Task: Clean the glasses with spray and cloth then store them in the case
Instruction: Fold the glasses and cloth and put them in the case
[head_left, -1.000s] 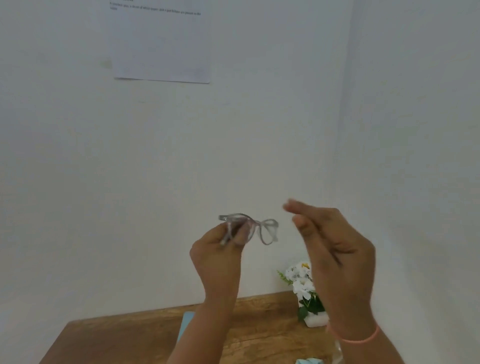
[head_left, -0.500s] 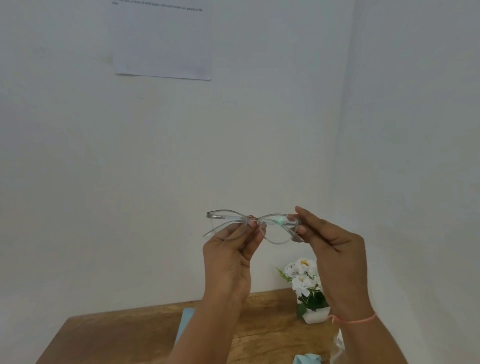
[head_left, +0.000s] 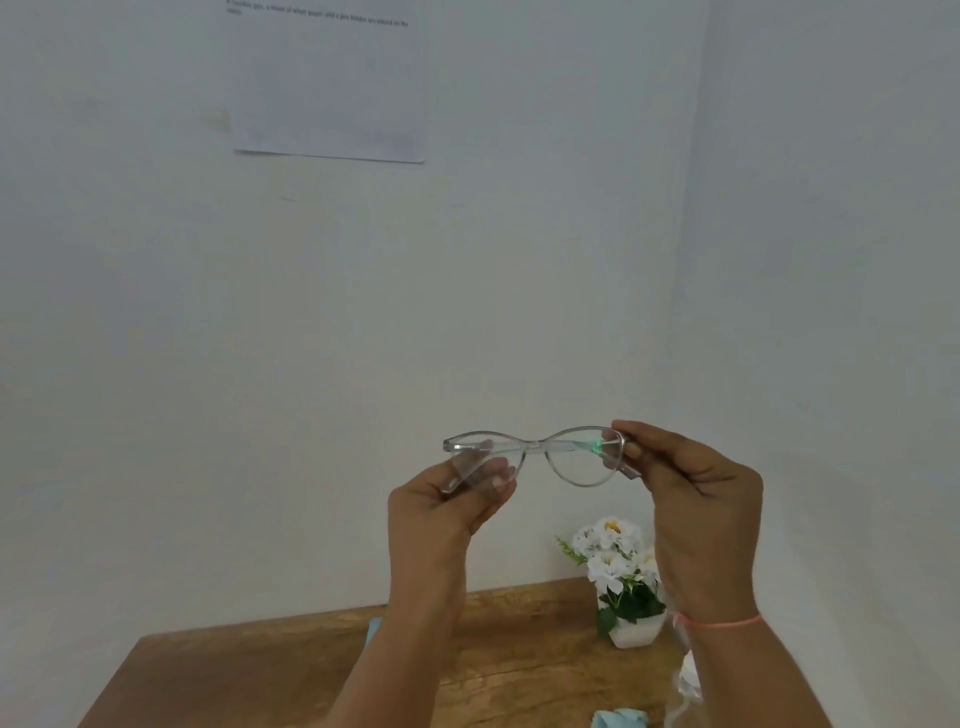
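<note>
Pinching from both ends, the two hands hold the glasses (head_left: 535, 447) up in front of a white wall (head_left: 156, 364). The left hand (head_left: 447, 509) sits at 7 o'clock from the bridge, its thumb and fingertips closed on the lower rim and temple arm of that side's lens. The right hand (head_left: 696, 499) sits at 4 o'clock from the bridge, thumb and forefinger gripping the frame's outer end by the hinge. The clear frame runs level from 9 o'clock to 3 o'clock between them, lenses facing the camera, with a green glint on the lens by the right hand. A thin pink bracelet (head_left: 722, 621) circles the right wrist.

Well below, at 6 o'clock from the glasses, lies a wooden table (head_left: 260, 670). On it a white flower pot (head_left: 636, 631) stands at 5 o'clock, near the wall. A crumpled pale blue cloth (head_left: 621, 719) shows at the bottom edge. At 11 o'clock, high on the wall, hangs a sheet of paper (head_left: 332, 88); its print is too small to read.
</note>
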